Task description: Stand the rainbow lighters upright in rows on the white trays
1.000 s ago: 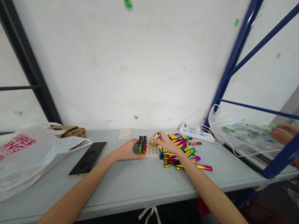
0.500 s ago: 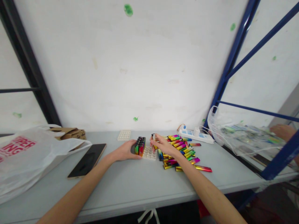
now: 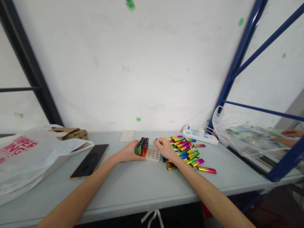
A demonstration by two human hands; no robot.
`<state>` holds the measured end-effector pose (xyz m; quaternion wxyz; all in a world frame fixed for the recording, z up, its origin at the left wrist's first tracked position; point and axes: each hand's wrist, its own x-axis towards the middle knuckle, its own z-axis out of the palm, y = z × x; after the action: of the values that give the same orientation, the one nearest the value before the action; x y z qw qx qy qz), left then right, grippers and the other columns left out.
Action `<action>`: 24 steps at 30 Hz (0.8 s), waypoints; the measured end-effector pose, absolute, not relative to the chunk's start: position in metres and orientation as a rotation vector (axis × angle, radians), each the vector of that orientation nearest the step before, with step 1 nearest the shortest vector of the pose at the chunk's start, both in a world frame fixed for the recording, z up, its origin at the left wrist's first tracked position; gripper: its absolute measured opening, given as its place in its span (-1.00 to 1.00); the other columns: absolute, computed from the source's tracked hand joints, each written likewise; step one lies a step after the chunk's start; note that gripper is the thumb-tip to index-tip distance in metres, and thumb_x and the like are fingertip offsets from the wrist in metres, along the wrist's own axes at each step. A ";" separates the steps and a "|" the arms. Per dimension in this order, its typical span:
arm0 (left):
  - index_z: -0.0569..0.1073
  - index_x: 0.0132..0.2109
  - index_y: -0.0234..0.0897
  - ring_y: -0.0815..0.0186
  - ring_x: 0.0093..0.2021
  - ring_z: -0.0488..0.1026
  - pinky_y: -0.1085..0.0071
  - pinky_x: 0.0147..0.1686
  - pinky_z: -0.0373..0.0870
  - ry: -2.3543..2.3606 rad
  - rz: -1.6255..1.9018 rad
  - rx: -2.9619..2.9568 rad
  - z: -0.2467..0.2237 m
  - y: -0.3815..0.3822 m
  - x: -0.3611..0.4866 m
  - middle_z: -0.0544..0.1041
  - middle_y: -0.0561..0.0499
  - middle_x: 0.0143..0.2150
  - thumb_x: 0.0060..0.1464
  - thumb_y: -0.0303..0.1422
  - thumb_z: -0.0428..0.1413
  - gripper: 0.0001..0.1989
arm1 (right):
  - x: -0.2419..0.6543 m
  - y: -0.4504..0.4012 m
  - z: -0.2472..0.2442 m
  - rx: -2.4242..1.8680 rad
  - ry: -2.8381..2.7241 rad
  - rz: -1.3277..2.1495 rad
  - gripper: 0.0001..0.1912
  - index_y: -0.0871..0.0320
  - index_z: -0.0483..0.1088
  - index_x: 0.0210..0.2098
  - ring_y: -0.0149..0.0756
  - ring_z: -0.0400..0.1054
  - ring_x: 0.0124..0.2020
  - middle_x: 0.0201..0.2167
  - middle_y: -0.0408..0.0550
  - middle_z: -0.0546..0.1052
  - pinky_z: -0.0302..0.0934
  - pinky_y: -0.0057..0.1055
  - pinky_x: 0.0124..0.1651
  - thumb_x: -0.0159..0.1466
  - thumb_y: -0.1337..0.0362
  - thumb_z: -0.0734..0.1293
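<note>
My left hand (image 3: 130,151) curves round the left end of a pale tray (image 3: 153,154) with rows of round pockets, its thumb along the front edge. Upright lighters (image 3: 143,147) with black tops and shiny coloured bodies fill that end of the tray, close against the palm. Over the tray's right back corner, my right hand (image 3: 165,148) is closed in a pinch on a lighter, of which only the dark top shows past the fingers. Beside and under the right wrist lies a heap of loose metallic lighters (image 3: 184,147) in gold, pink, green and red.
A second pocketed tray (image 3: 127,136) sits near the wall. On the left are a phone (image 3: 90,161), a white plastic bag (image 3: 35,158) and cardboard (image 3: 74,133). A power strip (image 3: 201,137) lies behind the heap. Beyond the blue post (image 3: 228,82), another person's hands (image 3: 291,136) show.
My right hand has turned over and moved slightly right, so the lighter's body is now hidden behind the fingers. My left hand keeps its place on the tray.
</note>
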<state>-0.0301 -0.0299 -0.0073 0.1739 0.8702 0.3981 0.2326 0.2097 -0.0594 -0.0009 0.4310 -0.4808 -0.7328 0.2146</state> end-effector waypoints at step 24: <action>0.46 0.13 -0.31 -0.10 0.10 0.47 0.08 0.18 0.37 1.142 0.678 2.416 -0.006 -0.031 -0.029 0.53 -0.18 0.12 -0.30 0.08 0.42 -0.12 | 0.215 -0.052 -0.008 -1.189 -1.843 0.329 -0.60 0.10 0.19 -0.41 -0.38 0.19 -0.48 -0.55 -0.25 0.29 -0.01 -0.44 -0.36 0.45 -0.01 0.12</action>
<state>-0.0292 -0.0308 -0.0063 0.1908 0.8602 0.4067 0.2415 0.2149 -0.0520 -0.0075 0.4457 -0.4801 -0.7438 0.1330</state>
